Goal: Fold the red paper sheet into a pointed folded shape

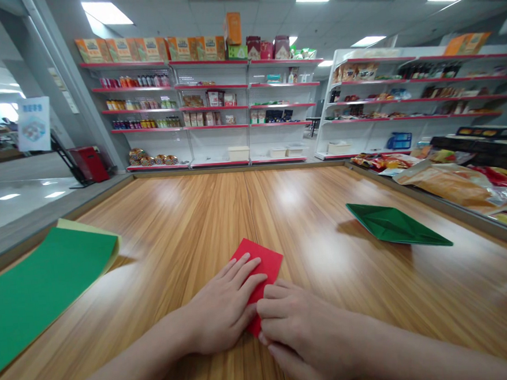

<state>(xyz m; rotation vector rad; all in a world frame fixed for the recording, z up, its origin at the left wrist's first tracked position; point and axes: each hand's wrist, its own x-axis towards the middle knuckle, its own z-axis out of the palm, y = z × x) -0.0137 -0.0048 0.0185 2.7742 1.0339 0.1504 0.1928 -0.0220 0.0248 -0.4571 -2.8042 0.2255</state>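
Note:
A piece of red paper (267, 259), apparently folded, lies on the wooden table in front of me. My left hand (224, 308) rests flat across it with the fingers stretched out, pressing it against the tabletop. At the paper's lower right edge, my right hand (304, 328) is closed, its fingers curled and pinching the edge. The two hands touch or nearly touch over the paper. Part of the red paper is hidden under them.
A green folded paper piece (397, 224) sits on the table (194, 217) at the right. Green sheets (55, 279) with a curled yellowish end lie at the left. Packaged food (448, 182) borders the right edge. Stocked shelves (211, 88) stand beyond the table.

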